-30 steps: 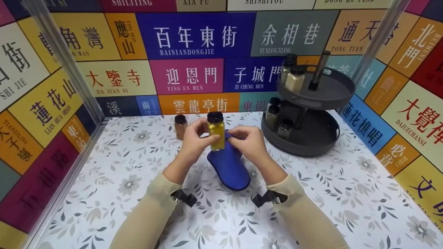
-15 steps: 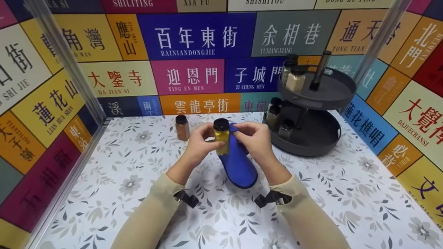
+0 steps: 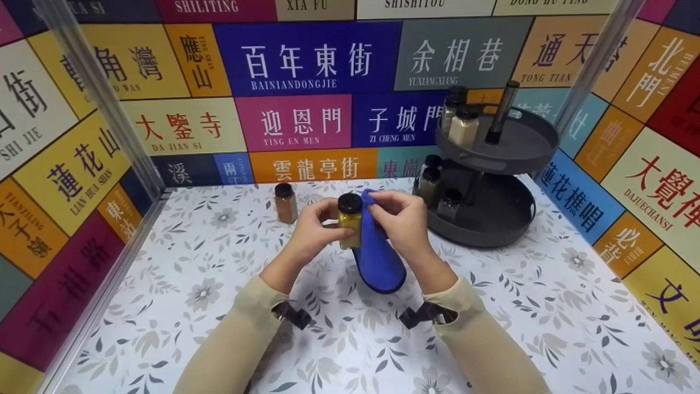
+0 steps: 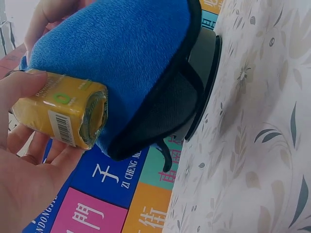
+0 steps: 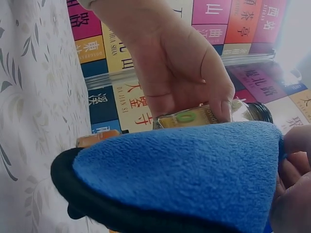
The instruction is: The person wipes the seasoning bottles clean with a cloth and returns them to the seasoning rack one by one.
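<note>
One yellow bottle: held upright off the surface, black cap on, barcode label facing the left wrist camera; take it as the hub of a clock face seen from the head camera.
Left hand: nine o'clock; grip clamped round the yellow bottle, thumb across its front.
Right hand: three o'clock; grip together, pinching the upper end of the blue cloth.
Blue cloth: plush with black edging, hanging towards five o'clock; it overlaps the yellow bottle in view, whether touching cannot be told.
Brown bottle: between nine and ten o'clock, upright on the surface, black cap on.
Two-tier stand: dark grey, two o'clock.
Upper tier: pale bottle with another behind it, both at the tier's nine o'clock side.
Lower tier: small bottle and others between the tier's nine and ten o'clock.
Wall panels: twelve o'clock, coloured and lettered.
</note>
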Demonstrator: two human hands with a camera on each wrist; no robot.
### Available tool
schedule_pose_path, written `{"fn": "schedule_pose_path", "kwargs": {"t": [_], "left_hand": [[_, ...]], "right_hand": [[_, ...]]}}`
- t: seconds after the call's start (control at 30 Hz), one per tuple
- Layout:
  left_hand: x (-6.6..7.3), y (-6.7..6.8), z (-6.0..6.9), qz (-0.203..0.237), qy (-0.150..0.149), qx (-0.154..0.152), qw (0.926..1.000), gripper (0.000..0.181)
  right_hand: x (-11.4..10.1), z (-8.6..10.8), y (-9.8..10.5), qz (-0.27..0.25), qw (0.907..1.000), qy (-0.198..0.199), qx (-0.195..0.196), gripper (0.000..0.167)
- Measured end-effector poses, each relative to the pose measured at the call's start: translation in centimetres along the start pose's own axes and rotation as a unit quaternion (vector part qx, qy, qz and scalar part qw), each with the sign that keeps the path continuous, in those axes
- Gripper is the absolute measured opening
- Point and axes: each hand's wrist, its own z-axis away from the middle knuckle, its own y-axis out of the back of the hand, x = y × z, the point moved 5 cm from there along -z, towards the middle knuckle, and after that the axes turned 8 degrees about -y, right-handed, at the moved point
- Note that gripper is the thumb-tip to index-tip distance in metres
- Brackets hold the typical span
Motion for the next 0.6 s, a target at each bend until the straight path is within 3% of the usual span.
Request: {"fn": "schedule_pose_path", "kwargs": {"t": [0.3,0.6], "left_hand": [[0.1,0.3,-0.1,0.004,-0.006,0.011,0.9999,0.046],[1.3,0.8,0.0,0.017,-0.022,0.042,0.9987,0.049]], "right_hand": [[0.2,-0.1,-0.2,0.035,0.9992,0.0,-0.017,0.015],[1.6,-0.3,-0.7,0.091,0.9946,-0.025,-0.044,0.015]]}}
